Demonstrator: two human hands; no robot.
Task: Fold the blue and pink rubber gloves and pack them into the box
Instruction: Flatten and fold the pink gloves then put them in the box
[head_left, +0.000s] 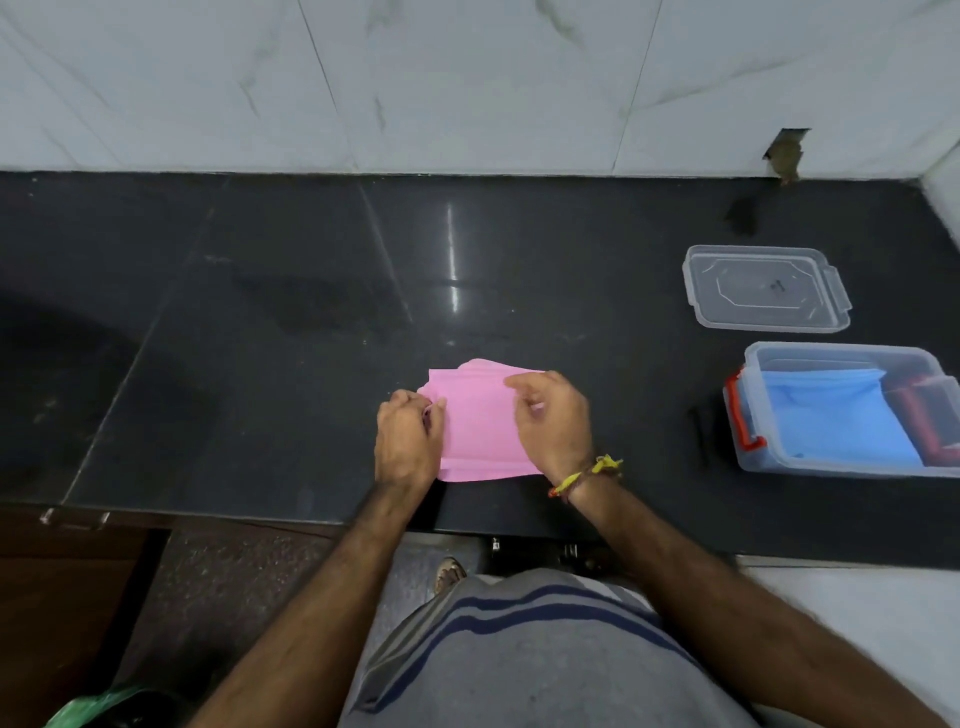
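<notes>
Head view: pink gloves lie folded flat on the desk, left hand pinching the left edge, right hand gripping the right side. Blue gloves already sit in the box, lid off behind it. Next, I'd guess: one more fold, then carry right into the box.

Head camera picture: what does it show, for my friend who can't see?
Two hands, left hand and right hand, fold a pink glove on a dark counter. To the right, a clear box holds a blue glove, its lid lying behind it.
</notes>
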